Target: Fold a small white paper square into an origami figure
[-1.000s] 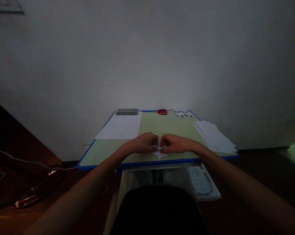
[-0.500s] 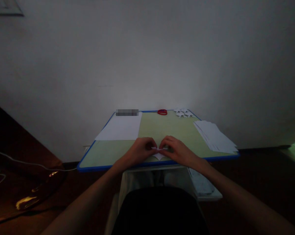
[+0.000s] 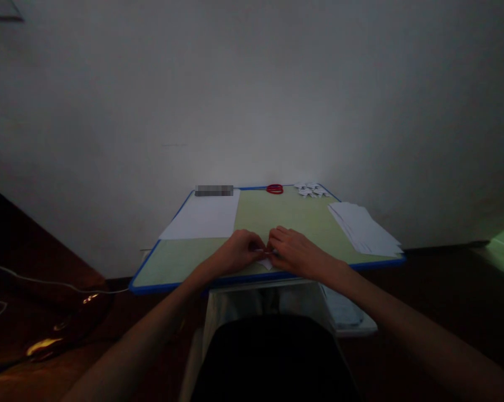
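Note:
A small piece of folded white paper (image 3: 267, 263) is pinched between my two hands, close to the table's front edge. My left hand (image 3: 241, 251) grips its left side with thumb and fingers closed. On the other side, my right hand (image 3: 292, 251) holds the paper, its fingers bent over and hiding much of it. The fingertips of both hands nearly meet at the paper's middle, and only a pointed lower part shows below them.
The pale green table (image 3: 277, 215) has a blue rim. A large white sheet (image 3: 201, 215) lies left, a pixelated dark object (image 3: 214, 191) behind it. Red-handled scissors (image 3: 274, 189) and several folded paper pieces (image 3: 312, 190) lie at the back. Stacked paper sheets (image 3: 363, 226) lie right.
My right hand has shifted left, closer to my left hand, and its fingers now cover more of the folded paper. Less of the paper shows. The view has shifted slightly.

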A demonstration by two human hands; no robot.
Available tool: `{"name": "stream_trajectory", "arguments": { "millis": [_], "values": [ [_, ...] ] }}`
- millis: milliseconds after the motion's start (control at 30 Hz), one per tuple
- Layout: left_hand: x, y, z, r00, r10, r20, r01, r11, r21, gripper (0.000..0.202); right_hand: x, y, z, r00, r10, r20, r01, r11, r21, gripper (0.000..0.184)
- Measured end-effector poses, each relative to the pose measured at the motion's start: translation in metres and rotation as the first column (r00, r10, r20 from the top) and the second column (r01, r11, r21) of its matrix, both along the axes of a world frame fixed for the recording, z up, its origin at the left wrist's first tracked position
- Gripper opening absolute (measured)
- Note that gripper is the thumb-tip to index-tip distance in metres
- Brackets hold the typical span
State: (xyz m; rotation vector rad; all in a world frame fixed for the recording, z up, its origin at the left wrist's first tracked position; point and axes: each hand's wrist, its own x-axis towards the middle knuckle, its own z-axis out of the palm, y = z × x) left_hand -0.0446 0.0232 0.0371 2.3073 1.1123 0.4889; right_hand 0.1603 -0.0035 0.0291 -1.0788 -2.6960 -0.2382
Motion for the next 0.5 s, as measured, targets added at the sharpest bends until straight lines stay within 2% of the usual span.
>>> {"name": "stream_trajectory", "arguments": {
  "millis": [133,233,367,500],
  "values": [
    [0.004,0.0,0.001,0.997,0.006,-0.074,-0.001,0.998,0.068,0.023,-0.004,0.002,-0.001,1.0,-0.003,0.027,0.002,1.0,0.015,0.008],
    [0.006,0.002,0.002,0.993,0.01,-0.115,-0.001,0.997,0.075,0.025,0.0,0.009,0.003,1.0,0.021,0.01,-0.02,0.995,-0.098,0.007],
    [0.006,0.007,0.006,0.992,-0.006,-0.129,0.01,0.999,0.031,0.024,0.008,0.019,0.011,0.997,0.04,-0.069,-0.06,0.95,-0.307,0.013],
    [0.007,0.013,0.012,0.992,-0.037,-0.119,0.034,0.999,-0.028,0.023,0.005,0.021,0.017,0.999,0.002,-0.05,-0.019,0.938,-0.347,0.016]
  ]
}}
